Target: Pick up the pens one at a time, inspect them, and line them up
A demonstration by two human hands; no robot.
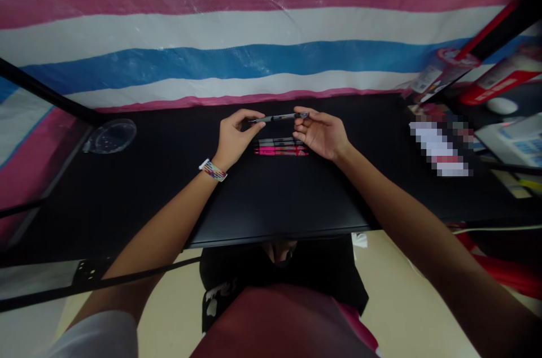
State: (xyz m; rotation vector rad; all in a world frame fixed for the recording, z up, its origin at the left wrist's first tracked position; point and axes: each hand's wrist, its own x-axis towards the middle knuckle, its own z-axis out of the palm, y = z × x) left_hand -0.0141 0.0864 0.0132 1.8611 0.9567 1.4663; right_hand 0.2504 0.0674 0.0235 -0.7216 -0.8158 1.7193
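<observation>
One gray pen [279,117] spans L hand [235,135] to R hand [322,136], level over blk table [275,200]. L thumb + fingertips pinch one end; R thumb + index grip the other, remaining R fingers loosely curled. Gray & pink pens [281,151] lie side by side btwn hands, nearer the body. Multicolor wristband [214,170] on L wrist.
</observation>
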